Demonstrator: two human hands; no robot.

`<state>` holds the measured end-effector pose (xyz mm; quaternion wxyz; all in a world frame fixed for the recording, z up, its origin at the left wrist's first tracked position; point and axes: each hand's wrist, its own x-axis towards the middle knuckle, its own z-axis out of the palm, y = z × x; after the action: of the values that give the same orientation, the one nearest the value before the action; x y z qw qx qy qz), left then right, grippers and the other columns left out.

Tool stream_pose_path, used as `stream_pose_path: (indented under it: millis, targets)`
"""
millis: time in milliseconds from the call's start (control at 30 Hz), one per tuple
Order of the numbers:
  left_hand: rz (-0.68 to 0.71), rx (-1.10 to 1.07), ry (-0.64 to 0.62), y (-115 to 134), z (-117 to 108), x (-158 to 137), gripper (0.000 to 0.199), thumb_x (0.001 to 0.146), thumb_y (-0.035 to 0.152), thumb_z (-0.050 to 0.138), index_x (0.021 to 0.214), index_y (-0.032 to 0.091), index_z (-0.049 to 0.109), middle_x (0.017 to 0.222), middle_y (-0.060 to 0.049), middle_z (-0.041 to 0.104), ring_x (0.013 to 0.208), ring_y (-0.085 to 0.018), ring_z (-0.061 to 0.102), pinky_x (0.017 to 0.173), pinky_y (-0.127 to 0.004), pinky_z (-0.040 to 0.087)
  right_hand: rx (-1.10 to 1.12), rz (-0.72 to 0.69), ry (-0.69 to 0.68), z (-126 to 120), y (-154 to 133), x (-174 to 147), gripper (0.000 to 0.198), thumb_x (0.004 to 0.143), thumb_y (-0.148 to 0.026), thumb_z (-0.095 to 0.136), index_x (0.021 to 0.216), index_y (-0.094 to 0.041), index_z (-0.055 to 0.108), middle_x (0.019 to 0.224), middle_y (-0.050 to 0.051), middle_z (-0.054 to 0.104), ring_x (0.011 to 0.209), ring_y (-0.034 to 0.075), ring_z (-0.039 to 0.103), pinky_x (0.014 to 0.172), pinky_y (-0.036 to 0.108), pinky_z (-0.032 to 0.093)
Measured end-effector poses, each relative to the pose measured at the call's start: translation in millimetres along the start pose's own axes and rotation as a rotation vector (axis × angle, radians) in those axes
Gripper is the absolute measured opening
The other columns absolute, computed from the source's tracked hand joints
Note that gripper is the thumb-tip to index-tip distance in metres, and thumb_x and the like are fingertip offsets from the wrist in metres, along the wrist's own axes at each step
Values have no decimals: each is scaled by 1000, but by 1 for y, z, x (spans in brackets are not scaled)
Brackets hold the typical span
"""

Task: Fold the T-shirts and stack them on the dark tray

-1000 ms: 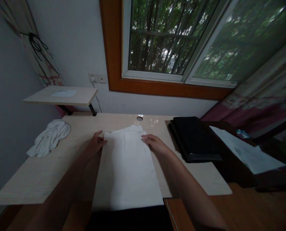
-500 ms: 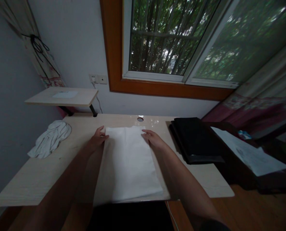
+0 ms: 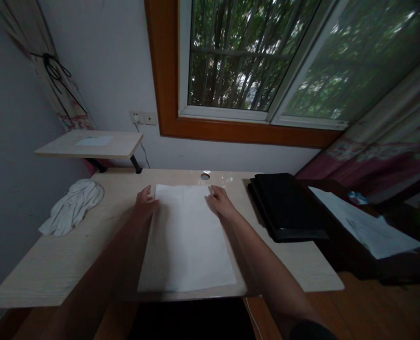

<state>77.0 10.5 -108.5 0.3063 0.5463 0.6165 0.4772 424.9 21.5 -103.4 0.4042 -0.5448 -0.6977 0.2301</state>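
A white rectangular sheet [image 3: 192,241], paper or cloth, lies flat in front of me, its near side close to the desk's front edge. My left hand [image 3: 146,202] is beside its far left corner. The thumb tip touches the left edge, and the index finger is spread apart from it. At the far right corner my right hand [image 3: 223,202] has the edge between thumb and fingers. A faint crease runs down from the sheet's far edge.
On the pale desk [image 3: 302,269] lie a crumpled white cloth [image 3: 73,208] at left and a black folder-like stack [image 3: 286,205] at right. A raised shelf [image 3: 121,144] stands at the back left. Papers [image 3: 365,224] rest on a dark surface farther right.
The sheet's far edge looks straighter and its near edge lies more evenly. My right hand's fingers have curled in more at the corner. The left hand has barely shifted.
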Motion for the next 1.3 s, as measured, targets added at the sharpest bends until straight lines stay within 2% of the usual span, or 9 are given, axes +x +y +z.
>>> stream_pose_path:
  millis: [67, 167, 267, 333, 433, 633, 800, 1000, 1300]
  targets:
    - [170, 227, 4, -6, 2, -6, 68, 73, 31, 73, 138, 17, 59, 134, -17, 58, 124, -33, 57, 109, -52, 46, -113, -7, 29, 3, 0, -9, 49, 93, -33, 57, 141, -22, 62, 144, 14, 57, 131, 29, 53, 118, 49, 38]
    - [444, 436, -108, -6, 4, -32, 46, 88, 34, 61, 133, 21, 64, 144, -15, 56, 143, -35, 43, 123, -56, 29, -255, -79, 49, 6, -8, -32, 47, 96, -26, 53, 142, -20, 61, 151, 14, 51, 139, 30, 47, 120, 51, 37]
    - [614, 563, -282, 1, 9, -74, 44, 98, 35, 51, 141, 31, 60, 154, -8, 52, 154, -31, 31, 126, -57, 23, -343, -211, -41, 9, -23, -62, 43, 101, -29, 51, 142, -21, 61, 154, 13, 50, 144, 31, 42, 121, 53, 37]
    - [687, 649, -391, 5, 13, -103, 46, 101, 36, 49, 146, 34, 55, 158, -5, 49, 154, -31, 32, 127, -59, 19, -378, -277, -145, 12, -31, -84, 44, 103, -32, 50, 145, -22, 59, 158, 13, 48, 147, 31, 41, 122, 54, 36]
    - [730, 758, -428, 6, 15, -138, 51, 103, 37, 46, 154, 31, 46, 163, -6, 43, 153, -30, 34, 126, -59, 22, -429, -305, -244, 12, -36, -114, 48, 105, -35, 49, 151, -24, 53, 161, 11, 45, 152, 32, 37, 124, 57, 32]
    - [670, 891, -307, -3, -2, -175, 56, 103, 37, 45, 158, 29, 41, 166, -8, 36, 154, -32, 32, 124, -59, 29, -484, -246, -223, -6, -32, -154, 56, 105, -35, 49, 159, -27, 40, 166, 9, 34, 155, 33, 31, 124, 59, 31]
    - [738, 946, -340, -8, -15, -197, 58, 100, 41, 51, 158, 36, 40, 168, -3, 33, 157, -38, 23, 120, -64, 34, -516, -241, -237, -14, -32, -167, 59, 105, -37, 49, 162, -27, 35, 167, 7, 32, 156, 33, 27, 125, 58, 29]
    - [731, 867, -314, -5, -6, -185, 53, 101, 33, 50, 154, 36, 47, 167, -3, 36, 158, -37, 19, 119, -60, 40, -526, -229, -227, -10, -25, -153, 58, 105, -37, 47, 162, -29, 35, 166, 6, 34, 156, 31, 28, 126, 59, 27]
    - [650, 718, -381, -5, 14, -109, 47, 102, 32, 45, 149, 30, 55, 162, -6, 44, 157, -35, 24, 124, -59, 32, -553, -185, -217, -3, -7, -91, 54, 105, -36, 45, 159, -27, 41, 163, 8, 41, 154, 29, 33, 127, 56, 22]
